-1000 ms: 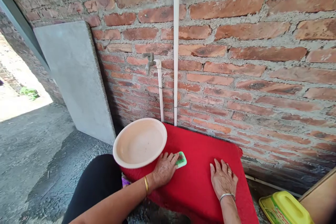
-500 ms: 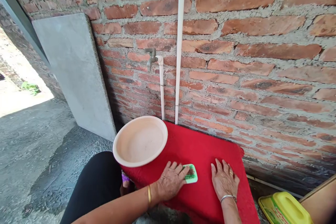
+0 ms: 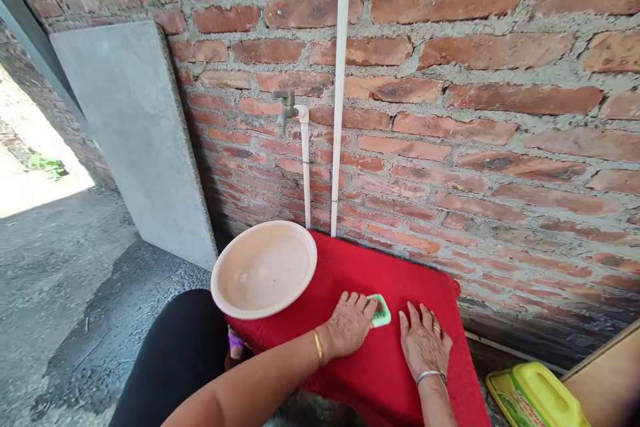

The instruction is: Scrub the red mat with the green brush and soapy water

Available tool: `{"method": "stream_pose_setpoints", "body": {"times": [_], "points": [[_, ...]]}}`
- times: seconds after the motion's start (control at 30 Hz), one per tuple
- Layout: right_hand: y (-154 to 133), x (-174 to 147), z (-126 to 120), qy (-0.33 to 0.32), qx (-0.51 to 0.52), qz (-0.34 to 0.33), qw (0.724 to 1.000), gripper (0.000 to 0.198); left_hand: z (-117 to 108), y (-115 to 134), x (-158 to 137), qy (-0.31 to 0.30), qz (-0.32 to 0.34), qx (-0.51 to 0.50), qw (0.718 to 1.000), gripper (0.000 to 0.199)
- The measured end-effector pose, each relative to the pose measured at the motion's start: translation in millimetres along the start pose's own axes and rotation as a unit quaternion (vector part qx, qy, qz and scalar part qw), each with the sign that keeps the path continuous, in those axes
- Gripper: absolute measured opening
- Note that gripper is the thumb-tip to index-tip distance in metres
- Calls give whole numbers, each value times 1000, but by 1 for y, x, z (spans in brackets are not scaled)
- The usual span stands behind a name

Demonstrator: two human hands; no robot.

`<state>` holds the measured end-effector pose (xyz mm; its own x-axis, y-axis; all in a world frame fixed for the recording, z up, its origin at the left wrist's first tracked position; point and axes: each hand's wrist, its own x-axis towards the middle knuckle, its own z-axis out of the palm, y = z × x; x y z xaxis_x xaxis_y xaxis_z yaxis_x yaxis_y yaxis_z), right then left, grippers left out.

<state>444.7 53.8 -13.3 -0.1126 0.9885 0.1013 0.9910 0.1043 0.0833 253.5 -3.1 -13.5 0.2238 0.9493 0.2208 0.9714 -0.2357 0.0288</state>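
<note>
My left hand, with a gold bangle at the wrist, grips a small pale-green scrub brush on the red cloth. The fingers cover the brush's near end, and its far end shows beyond them. To the right, my right hand lies flat on the same cloth with fingers spread, holding nothing. It wears a ring and a silver bangle. The cloth is spread over a low surface and hangs down at the front. A pale pink basin stands on the cloth's left end.
A grey tap on a white pipe rises behind the basin, beside a taller white pipe along the brick wall. A grey slab leans at left. A yellow jug stands at lower right. Wet concrete floor lies at left.
My left hand has moved the brush right and away from me along the cloth, closer to my right hand. My right hand stays in place on the cloth.
</note>
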Motion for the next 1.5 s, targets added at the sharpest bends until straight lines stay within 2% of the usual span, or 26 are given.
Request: {"method": "stream_pose_setpoints", "body": {"times": [0.03, 0.1, 0.2, 0.27, 0.33, 0.43, 0.5, 0.57, 0.67, 0.73, 0.8, 0.87, 0.97, 1.1, 1.17, 1.23, 1.33, 1.37, 1.43, 1.5], "points": [[0, 0, 1, 6, 1, -1, 1000, 52, 1, -1, -15, -5, 26, -5, 1000, 56], [0, 0, 4, 17, 7, -3, 1000, 53, 0, -13, -39, -25, 18, 4, 1000, 57], [-1, 0, 6, 28, 9, -3, 1000, 53, -7, -42, -45, -33, -102, 34, 994, 53], [-1, 0, 7, 33, 5, -3, 999, 53, -11, -57, -28, -16, -181, 39, 983, 50], [-1, 1, 6, 33, 4, -1, 999, 53, -15, -64, 0, 6, -226, 36, 974, 47], [-1, 1, 5, 26, 3, -1, 1000, 53, -17, -51, 37, 6, -262, 35, 964, 45], [0, 1, 4, 22, 0, -2, 1000, 52, -15, -33, 43, -4, -247, 34, 968, 45], [0, 0, 4, 21, -4, -1, 1000, 52, -11, -18, 28, -6, -176, 28, 984, 47], [-1, 0, 4, 25, -3, 3, 1000, 51, -9, -13, -24, -13, -11, 13, 1000, 53], [-1, 0, 5, 26, 4, 1, 1000, 51, -13, -24, -58, -38, 40, 2, 998, 58], [-1, 0, 6, 20, 14, 0, 1000, 52, -18, -42, -76, -60, 22, 6, 998, 58], [-1, 1, 6, 17, 19, 2, 1000, 52, -21, -57, -73, -54, -49, 13, 997, 55], [-1, 2, 6, 18, 13, 6, 1000, 52, -17, -64, -39, -12, -143, 27, 989, 52], [-1, 1, 4, 18, 6, 6, 1000, 51, -6, -40, 6, 12, -213, 46, 976, 50], [-1, 1, 3, 17, 4, 4, 1000, 52, -4, -25, 6, 5, -191, 45, 980, 51], [-1, 1, 4, 14, 3, 2, 1000, 52, -4, -16, -13, -8, -114, 40, 993, 52], [-1, 1, 6, 15, -1, 3, 1000, 53, -8, -22, -56, -39, 23, 22, 999, 57], [-1, 1, 6, 16, -1, 3, 1000, 53, -9, -28, -68, -46, 41, 16, 998, 57], [-1, 1, 7, 16, 0, 2, 1000, 52, -13, -41, -81, -54, 33, 16, 998, 57], [-2, 1, 7, 13, 1, 3, 1000, 52, -15, -53, -75, -49, -25, 26, 998, 54]]}}
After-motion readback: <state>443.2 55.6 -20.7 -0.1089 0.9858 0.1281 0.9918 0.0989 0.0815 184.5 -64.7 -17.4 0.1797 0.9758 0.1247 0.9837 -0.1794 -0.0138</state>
